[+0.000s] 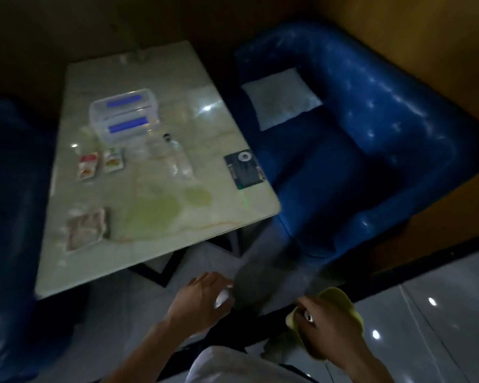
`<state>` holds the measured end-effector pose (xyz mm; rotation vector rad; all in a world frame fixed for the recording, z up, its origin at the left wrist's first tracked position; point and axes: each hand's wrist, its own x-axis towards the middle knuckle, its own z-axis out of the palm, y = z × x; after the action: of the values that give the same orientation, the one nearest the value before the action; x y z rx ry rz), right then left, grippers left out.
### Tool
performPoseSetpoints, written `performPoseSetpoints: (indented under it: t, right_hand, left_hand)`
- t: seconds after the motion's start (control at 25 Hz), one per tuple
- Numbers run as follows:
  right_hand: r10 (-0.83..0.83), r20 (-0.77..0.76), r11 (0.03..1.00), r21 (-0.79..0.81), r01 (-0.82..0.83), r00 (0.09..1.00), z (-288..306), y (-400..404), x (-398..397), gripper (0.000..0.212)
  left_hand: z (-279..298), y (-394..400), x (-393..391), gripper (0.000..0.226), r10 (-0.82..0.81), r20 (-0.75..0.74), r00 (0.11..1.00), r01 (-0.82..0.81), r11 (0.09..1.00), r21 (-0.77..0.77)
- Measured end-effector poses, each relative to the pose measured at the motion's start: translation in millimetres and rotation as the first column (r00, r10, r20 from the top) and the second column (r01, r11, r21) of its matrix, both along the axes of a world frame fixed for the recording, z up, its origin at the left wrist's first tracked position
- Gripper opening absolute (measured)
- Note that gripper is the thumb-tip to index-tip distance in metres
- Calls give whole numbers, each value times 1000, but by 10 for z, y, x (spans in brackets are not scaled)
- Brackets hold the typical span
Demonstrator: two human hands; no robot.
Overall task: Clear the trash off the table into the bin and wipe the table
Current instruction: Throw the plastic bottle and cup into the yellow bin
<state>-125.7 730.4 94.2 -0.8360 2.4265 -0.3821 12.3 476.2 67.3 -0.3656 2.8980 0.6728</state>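
The pale marble table [161, 78] carries trash: a clear plastic box with blue strips [125, 114], two sauce packets [88, 165] [113, 160], a clear bottle lying flat [177, 158] and a crumpled wrapper [86, 230] near the front left. A greenish spill [152, 211] spreads over the front middle. Below the table's near edge, my left hand [202, 297] has its fingers closed on the rim of a blurred grey bin [260, 272]. My right hand [329, 324] grips a yellow cloth [340, 299]. Both hands are off the table.
A dark card [245, 168] lies at the table's right edge. A blue sofa [371, 128] with a pale cushion [282, 98] flanks the right side, and another blue seat [9, 203] stands on the left. Glossy floor tiles [440, 313] lie at lower right.
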Motion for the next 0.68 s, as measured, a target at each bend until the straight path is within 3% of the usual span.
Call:
performPoseSetpoints:
  t: [0.28, 0.68]
  right_hand:
    - [276, 120, 961, -1, -278, 954, -77, -849, 42, 32]
    - [406, 64, 912, 34, -409, 912, -123, -2370, 363, 31]
  left_hand:
    - [-29, -310, 774, 40, 300, 85, 950, -305, 950, 59]
    - [-71, -1532, 1240, 39, 343, 210, 916, -369, 924, 101]
